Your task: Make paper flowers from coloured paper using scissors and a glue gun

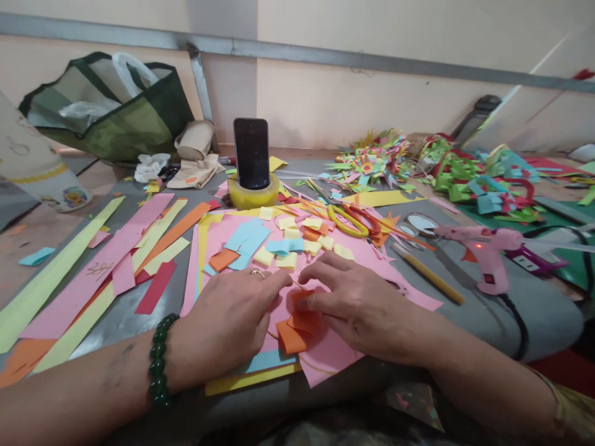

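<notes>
My left hand (232, 316), wearing a ring and a green bead bracelet, is closed with its thumb and fingers together over the pink paper sheet (190, 291). Whatever it pinches is hidden. Across from it, my right hand (353, 303) has its fingers bent around a folded orange paper piece (303, 319), the thumb pressing on it. A thin curved tan strip (272, 335) shows partly between the hands. Small pale yellow paper pieces (286, 260) and blue paper pieces (246, 238) lie just beyond my fingertips.
Long paper strips (100, 266) cover the left side. A phone (251, 152) stands in a yellow tape roll (253, 195). Scissors (346, 221), a yellow pencil-like stick (430, 272) and a pink glue gun (488, 248) with its cord lie right. A bag (134, 118) stands behind.
</notes>
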Demonstrator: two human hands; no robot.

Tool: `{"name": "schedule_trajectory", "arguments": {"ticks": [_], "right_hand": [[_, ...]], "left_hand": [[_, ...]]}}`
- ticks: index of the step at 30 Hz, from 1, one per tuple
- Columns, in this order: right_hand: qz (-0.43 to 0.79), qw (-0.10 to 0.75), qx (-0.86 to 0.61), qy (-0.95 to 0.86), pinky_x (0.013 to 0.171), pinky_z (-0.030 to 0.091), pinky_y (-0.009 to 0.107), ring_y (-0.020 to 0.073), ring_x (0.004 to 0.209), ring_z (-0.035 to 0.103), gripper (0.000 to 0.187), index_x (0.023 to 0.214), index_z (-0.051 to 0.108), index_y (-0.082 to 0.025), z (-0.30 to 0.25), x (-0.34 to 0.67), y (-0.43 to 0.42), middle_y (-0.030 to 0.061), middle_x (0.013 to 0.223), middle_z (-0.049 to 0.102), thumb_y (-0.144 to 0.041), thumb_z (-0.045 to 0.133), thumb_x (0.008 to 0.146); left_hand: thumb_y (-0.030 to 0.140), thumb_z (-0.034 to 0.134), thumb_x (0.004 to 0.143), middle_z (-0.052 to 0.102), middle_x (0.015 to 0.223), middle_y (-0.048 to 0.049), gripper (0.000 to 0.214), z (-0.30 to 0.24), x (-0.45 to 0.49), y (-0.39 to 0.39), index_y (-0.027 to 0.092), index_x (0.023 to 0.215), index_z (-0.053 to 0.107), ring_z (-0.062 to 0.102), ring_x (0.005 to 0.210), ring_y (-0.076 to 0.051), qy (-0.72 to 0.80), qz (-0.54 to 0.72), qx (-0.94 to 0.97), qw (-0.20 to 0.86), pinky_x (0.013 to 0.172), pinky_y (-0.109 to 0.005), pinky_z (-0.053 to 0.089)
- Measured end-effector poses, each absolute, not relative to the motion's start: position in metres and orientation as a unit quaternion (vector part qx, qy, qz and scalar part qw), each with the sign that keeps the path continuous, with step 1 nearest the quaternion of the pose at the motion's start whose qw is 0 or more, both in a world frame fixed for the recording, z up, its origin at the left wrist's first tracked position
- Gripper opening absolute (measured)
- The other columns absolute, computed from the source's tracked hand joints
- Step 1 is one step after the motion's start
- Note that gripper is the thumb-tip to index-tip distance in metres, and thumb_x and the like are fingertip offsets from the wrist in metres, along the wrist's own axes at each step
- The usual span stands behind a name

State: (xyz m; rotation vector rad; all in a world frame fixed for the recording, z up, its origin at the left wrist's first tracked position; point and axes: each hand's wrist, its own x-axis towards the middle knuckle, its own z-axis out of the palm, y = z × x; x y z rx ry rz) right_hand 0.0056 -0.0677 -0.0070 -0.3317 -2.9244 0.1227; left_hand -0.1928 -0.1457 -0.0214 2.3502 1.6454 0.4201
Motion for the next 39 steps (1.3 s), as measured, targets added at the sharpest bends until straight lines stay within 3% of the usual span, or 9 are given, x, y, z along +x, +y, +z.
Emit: {"name": "schedule_trajectory", "arguments": {"ticks": [9, 24, 29, 31, 34, 39], "right_hand": [[0.047, 0.107, -0.104, -0.988, 0.079, 0.046, 0.037, 0.0215, 0.091, 0.047, 0.024, 0.09, 0.069, -0.015, -0.01, 0.004, -0.071, 0.0107, 0.098, 0.06, -0.005, 0.05, 0.081], [0.084, 0.115, -0.119, -0.983, 0.075, 0.044, 0.034, 0.0197, 0.085, 0.048, 0.032, 0.091, 0.069, -0.016, -0.01, 0.008, -0.069, 0.0085, 0.092, 0.061, 0.002, 0.044, 0.079], [0.123, 0.156, -0.214, -0.956, 0.077, 0.043, 0.033, 0.0199, 0.089, 0.051, 0.018, 0.09, 0.06, -0.015, -0.001, 0.013, -0.067, 0.0078, 0.094, 0.061, -0.007, 0.046, 0.083], [0.143, 0.132, -0.287, -0.938, 0.07, 0.043, 0.032, 0.0186, 0.081, 0.052, 0.01, 0.093, 0.058, -0.016, 0.001, 0.012, -0.067, 0.0057, 0.088, 0.061, -0.018, 0.049, 0.087], [0.198, 0.086, -0.341, -0.915, 0.062, 0.04, 0.028, 0.0153, 0.071, 0.052, 0.014, 0.093, 0.055, -0.018, -0.001, 0.008, -0.069, 0.0022, 0.083, 0.06, -0.03, 0.054, 0.087], [0.345, 0.092, -0.341, -0.87, 0.058, 0.039, 0.022, 0.0104, 0.064, 0.05, 0.019, 0.095, 0.05, -0.02, -0.01, 0.001, -0.069, -0.0042, 0.073, 0.055, -0.022, 0.061, 0.08]], "left_hand": [[0.011, 0.045, 0.08, 0.07, 0.086, -0.0068, 0.033, -0.021, -0.193, -0.147, 0.021, 0.109, 0.056, 0.065, 0.081, -0.025, 0.569, 0.145, 0.799, 0.125, 0.069, -0.033, 0.047], [0.008, 0.044, 0.08, 0.069, 0.084, -0.0056, 0.036, -0.019, -0.191, -0.147, 0.02, 0.112, 0.053, 0.066, 0.081, -0.023, 0.577, 0.102, 0.804, 0.098, 0.069, -0.033, 0.049], [0.006, 0.044, 0.076, 0.068, 0.086, -0.0037, 0.041, -0.021, -0.192, -0.146, 0.02, 0.114, 0.052, 0.063, 0.08, -0.021, 0.57, 0.134, 0.803, 0.113, 0.07, -0.032, 0.047], [0.007, 0.044, 0.075, 0.067, 0.089, -0.0033, 0.041, -0.021, -0.193, -0.144, 0.021, 0.113, 0.052, 0.061, 0.082, -0.021, 0.572, 0.149, 0.8, 0.106, 0.069, -0.033, 0.046], [0.013, 0.043, 0.078, 0.064, 0.091, -0.0038, 0.036, -0.019, -0.194, -0.141, 0.022, 0.111, 0.054, 0.058, 0.081, -0.023, 0.598, 0.147, 0.783, 0.084, 0.066, -0.035, 0.044], [0.02, 0.046, 0.078, 0.06, 0.097, -0.0061, 0.039, -0.018, -0.195, -0.143, 0.02, 0.117, 0.051, 0.056, 0.087, -0.025, 0.609, 0.133, 0.776, 0.098, 0.073, -0.039, 0.045]]}}
